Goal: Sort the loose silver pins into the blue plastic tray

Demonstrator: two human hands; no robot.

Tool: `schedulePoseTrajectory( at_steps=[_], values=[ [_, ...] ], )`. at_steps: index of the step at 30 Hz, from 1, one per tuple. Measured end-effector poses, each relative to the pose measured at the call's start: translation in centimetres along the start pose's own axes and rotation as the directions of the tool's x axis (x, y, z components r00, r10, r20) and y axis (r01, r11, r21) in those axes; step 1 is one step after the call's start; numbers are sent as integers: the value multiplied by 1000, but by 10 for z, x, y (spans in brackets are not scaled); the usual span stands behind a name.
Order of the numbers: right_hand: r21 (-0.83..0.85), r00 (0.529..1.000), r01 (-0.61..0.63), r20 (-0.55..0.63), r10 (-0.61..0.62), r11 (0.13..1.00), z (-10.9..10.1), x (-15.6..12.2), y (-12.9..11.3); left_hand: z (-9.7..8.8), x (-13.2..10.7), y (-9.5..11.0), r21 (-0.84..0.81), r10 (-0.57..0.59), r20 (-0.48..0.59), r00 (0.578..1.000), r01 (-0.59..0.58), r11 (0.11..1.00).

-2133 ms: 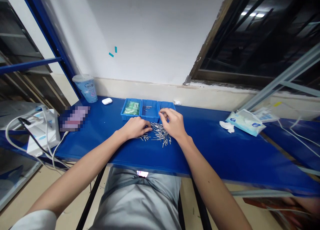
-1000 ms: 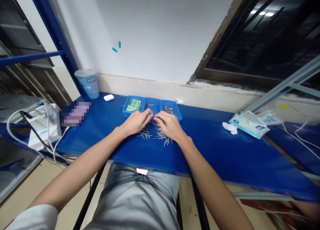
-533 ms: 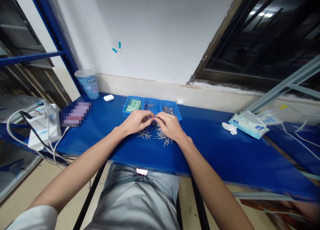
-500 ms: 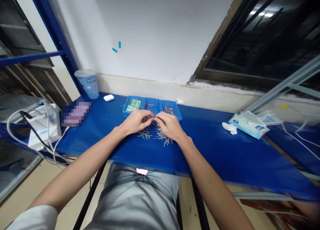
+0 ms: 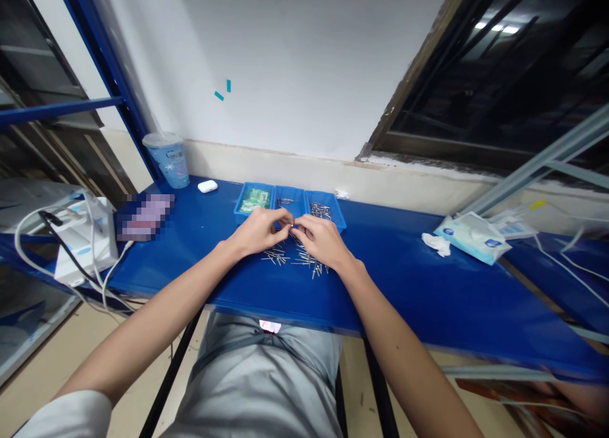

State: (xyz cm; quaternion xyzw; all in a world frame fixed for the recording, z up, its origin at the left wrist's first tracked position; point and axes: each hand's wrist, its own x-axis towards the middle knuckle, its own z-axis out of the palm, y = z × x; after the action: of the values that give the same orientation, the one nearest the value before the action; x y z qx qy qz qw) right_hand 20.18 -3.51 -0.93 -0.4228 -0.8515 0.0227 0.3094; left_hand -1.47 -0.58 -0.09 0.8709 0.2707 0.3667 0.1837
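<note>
A pin (image 5: 291, 223) is being pinched between the fingertips of both hands just above the desk (image 5: 428, 298), at the far edge of the loose pins (image 5: 297, 258). It is being shown only as a small bright speck, so how it is lying cannot be told. The left hand (image 5: 257, 230) is being held curled, its grip narrowed to thumb and forefinger on one end of the pin. The right hand (image 5: 323, 238) is being held the same way on the other end, its heel being rested low over the heap, probably because so thin a part is being steadied better from both sides. The loose pins are being left scattered on the desk between the two wrists, close to the body, where they are being reached easily by either hand. Three trays are being seen touching in a row just behind the hands: the left tray (image 5: 238, 209) is being used for green pieces, the middle tray (image 5: 289, 188) for a few pins, and the right tray (image 5: 340, 217) for many more, seemingly so that the kinds are being held apart. A cup (image 5: 166, 160) and an earbud case (image 5: 207, 186) are being left well off to the left and a tissue pack (image 5: 471, 235) to the right, away from the pins.
</note>
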Motion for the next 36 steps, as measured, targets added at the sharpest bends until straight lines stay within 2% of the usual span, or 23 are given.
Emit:
schedulePoseTrajectory(
  at_steps=[11,19,22,26,31,36],
  values=[
    [51,998,-1,-60,5,999,1,-1,1,-1,1,0,33,-57,10,998,56,998],
    [12,995,11,-100,-10,1000,-2,-1,1,-1,0,-1,89,-100,47,994,96,991],
    [42,993,12,-122,-6,999,-2,0,-1,-1,0,0,59,-79,62,995,76,995],
    [68,994,-35,-98,41,997,0,0,-2,0,1,1,46,-59,73,996,55,997],
    [56,996,-38,-80,42,998,1,0,1,1,1,2,47,-41,95,995,36,998],
    [28,992,-112,-49,113,993,-1,0,0,4,1,-1,106,1,70,998,-9,994]
  ],
)
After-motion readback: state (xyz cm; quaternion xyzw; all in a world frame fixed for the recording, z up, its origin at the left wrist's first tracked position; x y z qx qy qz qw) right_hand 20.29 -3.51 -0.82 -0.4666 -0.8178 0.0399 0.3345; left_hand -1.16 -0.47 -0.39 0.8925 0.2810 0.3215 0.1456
